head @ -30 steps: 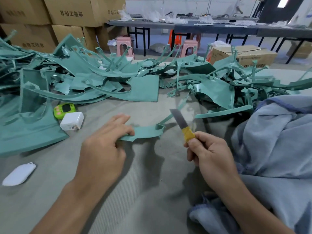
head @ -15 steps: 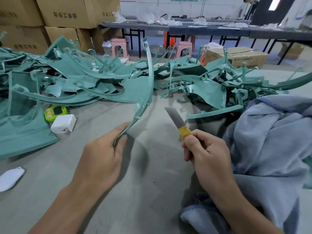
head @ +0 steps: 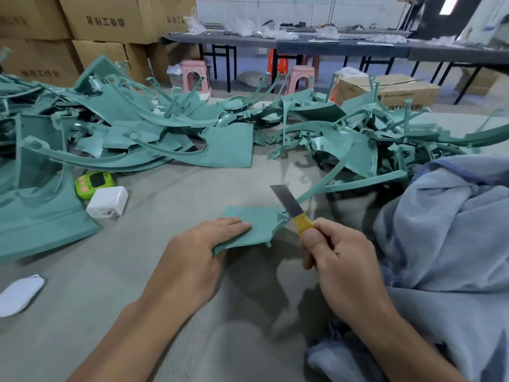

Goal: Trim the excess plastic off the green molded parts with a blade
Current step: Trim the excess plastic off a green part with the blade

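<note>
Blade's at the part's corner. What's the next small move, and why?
Probably slide the blade along the tab at the corner of the green part to shave it off: the left hand holds the part steady, and the right hand has the edge right beside that tab.

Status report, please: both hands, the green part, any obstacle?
Left hand holds green part by its near edge. Right hand grips blade, set at the part's right corner. Nothing between them.
</note>
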